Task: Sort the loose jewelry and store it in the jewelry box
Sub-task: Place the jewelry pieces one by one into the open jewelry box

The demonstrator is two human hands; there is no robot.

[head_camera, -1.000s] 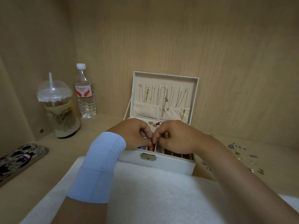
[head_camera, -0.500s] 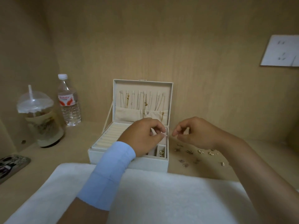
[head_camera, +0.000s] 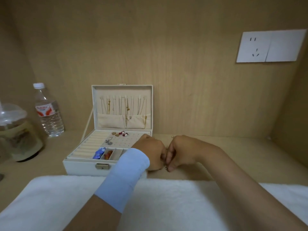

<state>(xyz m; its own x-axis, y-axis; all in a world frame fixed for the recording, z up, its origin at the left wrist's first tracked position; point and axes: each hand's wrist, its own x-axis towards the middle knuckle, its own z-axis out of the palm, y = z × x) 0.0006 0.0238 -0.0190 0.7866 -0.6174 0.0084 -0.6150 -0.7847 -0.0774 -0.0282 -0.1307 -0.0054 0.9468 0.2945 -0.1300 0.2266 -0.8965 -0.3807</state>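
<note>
A white jewelry box (head_camera: 80,169) stands open on the wooden shelf, its raised lid hung with gold chains. Its tray holds ring rolls at the left, several earrings (head_camera: 120,134) on a perforated pad, and small compartments with blue and orange pieces (head_camera: 99,155). My left hand (head_camera: 150,153), with a light blue wristband, and my right hand (head_camera: 181,151) meet knuckle to knuckle on the shelf just right of the box. Both have curled fingers. A small gold piece (head_camera: 166,167) shows at my right fingertips. Whatever else lies under the hands is hidden.
A white towel (head_camera: 66,197) covers the front of the shelf. A water bottle (head_camera: 48,112) and a lidded drink cup (head_camera: 15,130) stand at the left. A wall socket (head_camera: 270,45) sits high on the back panel at the right. One tiny gold item (head_camera: 172,137) lies behind my right hand.
Both hands left the box's front compartments and came down together on the shelf to the right of the box. The view has swung rightward, uncovering the tray.
</note>
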